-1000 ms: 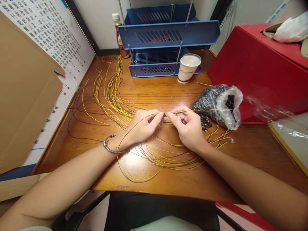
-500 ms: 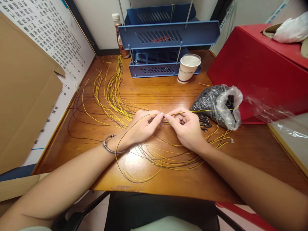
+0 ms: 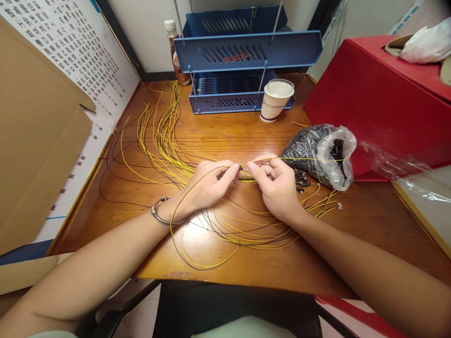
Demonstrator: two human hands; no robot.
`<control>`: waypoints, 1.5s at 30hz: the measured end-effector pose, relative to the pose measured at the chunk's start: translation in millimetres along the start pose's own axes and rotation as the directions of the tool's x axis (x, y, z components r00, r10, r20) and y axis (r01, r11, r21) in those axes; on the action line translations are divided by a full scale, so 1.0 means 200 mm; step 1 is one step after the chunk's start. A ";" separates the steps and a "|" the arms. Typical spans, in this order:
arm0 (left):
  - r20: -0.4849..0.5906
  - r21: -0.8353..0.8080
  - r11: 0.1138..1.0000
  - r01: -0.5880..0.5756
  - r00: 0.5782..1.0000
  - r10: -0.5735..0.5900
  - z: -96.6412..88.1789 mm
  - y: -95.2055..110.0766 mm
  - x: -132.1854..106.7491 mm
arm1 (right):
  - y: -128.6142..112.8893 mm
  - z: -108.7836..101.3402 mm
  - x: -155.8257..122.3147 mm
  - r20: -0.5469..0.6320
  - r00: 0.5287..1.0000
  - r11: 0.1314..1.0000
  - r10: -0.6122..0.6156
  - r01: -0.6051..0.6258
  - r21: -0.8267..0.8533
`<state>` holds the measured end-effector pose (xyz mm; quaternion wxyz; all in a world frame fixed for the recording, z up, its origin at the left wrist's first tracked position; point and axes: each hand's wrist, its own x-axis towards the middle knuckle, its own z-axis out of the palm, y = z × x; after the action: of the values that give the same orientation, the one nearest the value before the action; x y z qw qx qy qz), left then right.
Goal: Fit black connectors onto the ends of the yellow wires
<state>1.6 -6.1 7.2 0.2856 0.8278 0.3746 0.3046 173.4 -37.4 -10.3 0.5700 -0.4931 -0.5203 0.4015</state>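
While held low over the desk (image 3: 225, 136), pinching a single yellow wire (image 3: 310, 159) between thumb and forefinger: left hand (image 3: 209, 184) and right hand (image 3: 278, 188), fingertips nearly meeting. Stretched straight rightward from the right hand, across a bag (image 3: 317, 145) of black parts. Looped down from the left hand past a bangle (image 3: 158, 213). Behind, more wires (image 3: 165, 136), a cup (image 3: 276, 99), blue trays (image 3: 246, 51).

Table (image 3: 229, 134) of varnished wood, glossy with glare patches; yellow wires (image 3: 165, 131) in smooth plastic insulation; bag (image 3: 347, 136) of thin clear crinkled plastic; paper cup (image 3: 275, 105) matt; letter trays (image 3: 292, 47) of blue moulded plastic; bracelet (image 3: 154, 212) of polished metal; cardboard sheet (image 3: 38, 150) matt brown.
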 end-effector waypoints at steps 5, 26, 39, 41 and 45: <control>0.003 0.008 1.000 -0.009 1.000 0.009 0.00 0.00 0.00 | 0.00 0.00 0.00 0.013 1.000 1.000 -0.014 0.014 -0.017; -0.011 0.051 0.998 -0.021 1.000 0.021 0.00 -0.02 0.00 | -0.01 0.00 0.00 0.038 0.999 0.998 -0.013 0.015 -0.055; 0.006 0.004 1.000 -0.018 1.000 0.018 0.00 -0.02 0.00 | -0.02 0.00 0.00 0.024 0.999 0.997 -0.033 0.035 -0.064; 0.002 -0.006 1.000 -0.019 1.000 0.019 0.00 -0.02 0.00 | -0.01 0.00 0.00 0.045 0.998 0.997 -0.032 0.035 -0.071; 0.004 -0.018 1.000 -0.020 1.000 0.020 0.01 -0.04 0.00 | -0.01 0.00 0.00 0.086 0.996 0.996 -0.020 0.027 -0.091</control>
<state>-0.5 -2.2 0.8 0.2906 0.8296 0.3629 0.3093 173.2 -36.7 -8.9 0.5288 -0.4950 -0.5678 0.3911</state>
